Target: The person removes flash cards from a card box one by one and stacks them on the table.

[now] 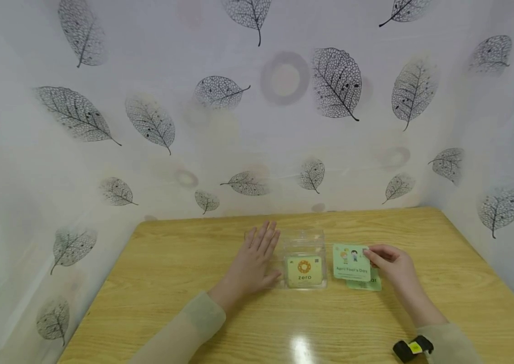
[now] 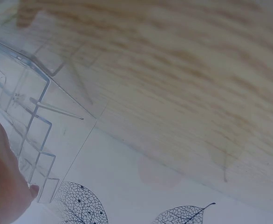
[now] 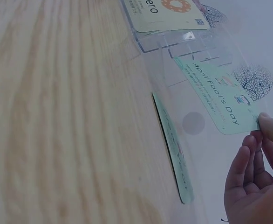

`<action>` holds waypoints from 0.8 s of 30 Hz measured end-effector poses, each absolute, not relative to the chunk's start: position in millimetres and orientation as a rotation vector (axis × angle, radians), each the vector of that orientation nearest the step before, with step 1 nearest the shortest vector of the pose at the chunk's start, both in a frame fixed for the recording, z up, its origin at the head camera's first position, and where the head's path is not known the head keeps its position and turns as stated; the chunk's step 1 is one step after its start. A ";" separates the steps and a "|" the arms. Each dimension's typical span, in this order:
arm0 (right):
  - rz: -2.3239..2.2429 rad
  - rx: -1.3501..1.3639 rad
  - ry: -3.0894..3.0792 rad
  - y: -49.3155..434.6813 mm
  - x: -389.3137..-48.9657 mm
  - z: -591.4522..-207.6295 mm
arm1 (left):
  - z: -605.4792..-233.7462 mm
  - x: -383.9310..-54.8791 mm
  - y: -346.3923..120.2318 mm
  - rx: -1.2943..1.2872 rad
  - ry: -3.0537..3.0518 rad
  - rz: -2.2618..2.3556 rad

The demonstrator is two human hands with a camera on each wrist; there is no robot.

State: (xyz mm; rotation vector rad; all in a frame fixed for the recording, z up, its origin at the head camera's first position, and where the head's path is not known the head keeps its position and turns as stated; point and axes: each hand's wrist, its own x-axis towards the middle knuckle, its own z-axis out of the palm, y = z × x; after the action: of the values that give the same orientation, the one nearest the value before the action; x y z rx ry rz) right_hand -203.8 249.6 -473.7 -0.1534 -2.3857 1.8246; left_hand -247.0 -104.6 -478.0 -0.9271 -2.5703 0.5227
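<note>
With twelve o'clock toward the wall, a clear plastic box with stepped walls [image 1: 304, 242] sits on the yellowish wood-grain table [image 1: 147, 283]. In it lies a yellow-green rectangular card reading "zero" [image 1: 304, 272], with an orange ring printed on it.

At the box's nine o'clock is the left hand [image 1: 254, 263], flat and palm down, its fingers straight and pointing to one o'clock, the thumb spread toward three. In the left wrist view the stepped plastic edges run right beside this hand; I cannot tell how firmly it presses.

At the box's three o'clock, the right hand [image 1: 395, 265] pinches a pale green card with rounded corners reading "April Fool's Day" [image 1: 351, 263] between thumb and fingers at its upper right corner. The card is lifted and tilted. Below it, toward five o'clock and partly covered by it in the head view, a second green card [image 1: 366, 285] lies on the table; the right wrist view shows the two apart, and the lower one's slanted lettering ends in "year".

A black strap with a yellow patch [image 1: 413, 348] is at the right sleeve [image 1: 452, 344]. At twelve o'clock, behind the table, hangs pale cloth printed with dark leaf skeletons [image 1: 284, 136].
</note>
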 end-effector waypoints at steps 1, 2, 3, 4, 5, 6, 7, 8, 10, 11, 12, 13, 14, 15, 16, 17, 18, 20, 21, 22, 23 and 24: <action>1.829 -0.151 -2.379 250.3 -203.8 -474.1 | -478.1 -247.1 -104.6 -0.928 -2.571 0.523; 1.834 -0.153 -2.378 251.1 -203.7 -474.6 | -478.2 -247.0 -104.7 -0.929 -2.572 0.521; 1.834 -0.155 -2.382 252.0 -203.7 -475.2 | -478.1 -246.8 -104.8 -0.930 -2.573 0.520; 1.830 -0.159 -2.385 252.6 -203.8 -475.8 | -478.1 -246.7 -104.8 -0.931 -2.574 0.520; 1.821 -0.163 -2.393 253.3 -203.8 -476.3 | -478.0 -246.8 -104.8 -0.932 -2.575 0.518; 1.818 -0.166 -2.397 253.7 -203.8 -476.9 | -478.1 -246.9 -105.0 -0.932 -2.574 0.517; 1.816 -0.169 -2.399 254.0 -203.8 -477.3 | -478.1 -246.9 -105.0 -0.932 -2.571 0.517; 1.809 -0.171 -2.405 254.4 -204.0 -477.7 | -477.9 -247.0 -105.0 -0.931 -2.569 0.517; 1.793 -0.168 -2.410 254.7 -203.8 -478.1 | -477.8 -247.3 -104.9 -0.930 -2.566 0.516; 1.792 -0.169 -2.411 255.0 -203.7 -478.3 | -477.8 -247.3 -104.8 -0.929 -2.566 0.516; 1.789 -0.172 -2.414 255.3 -203.5 -478.5 | -477.9 -247.3 -104.8 -0.929 -2.565 0.516; 1.783 -0.174 -2.419 255.7 -203.3 -478.7 | -478.0 -247.3 -104.8 -0.928 -2.565 0.518; 1.781 -0.179 -2.422 256.0 -203.1 -478.9 | -478.0 -247.2 -104.7 -0.928 -2.566 0.517; 1.780 -0.181 -2.427 256.4 -202.6 -479.2 | -478.3 -247.1 -104.8 -0.929 -2.569 0.518; 1.781 -0.186 -2.430 256.8 -202.4 -479.5 | -478.5 -247.2 -104.9 -0.929 -2.568 0.518; 1.778 -0.194 -2.433 257.3 -202.4 -479.9 | -478.8 -247.2 -104.9 -0.928 -2.568 0.516; 1.771 -0.200 -2.439 257.8 -202.3 -480.2 | -479.0 -247.3 -105.0 -0.929 -2.567 0.516; 1.761 -0.211 -2.445 259.0 -202.5 -480.6 | -479.1 -247.4 -105.0 -0.929 -2.568 0.514; 1.752 -0.216 -2.451 259.6 -202.6 -480.9 | -479.1 -247.4 -105.0 -0.927 -2.566 0.518; 1.747 -0.221 -2.454 260.2 -202.6 -480.9 | -479.1 -247.4 -105.0 -0.925 -2.562 0.518; 1.741 -0.229 -2.457 260.8 -202.6 -481.0 | -478.9 -247.2 -105.1 -0.925 -2.562 0.519; 1.737 -0.231 -2.461 261.3 -202.5 -480.9 | -478.7 -247.1 -105.1 -0.924 -2.559 0.520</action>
State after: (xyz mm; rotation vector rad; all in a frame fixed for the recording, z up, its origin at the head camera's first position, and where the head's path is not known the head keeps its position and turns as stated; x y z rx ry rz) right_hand -202.5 261.3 -480.9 -0.2315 -2.4606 1.7374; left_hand -247.1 -105.1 -478.7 -0.9238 -2.5590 0.5196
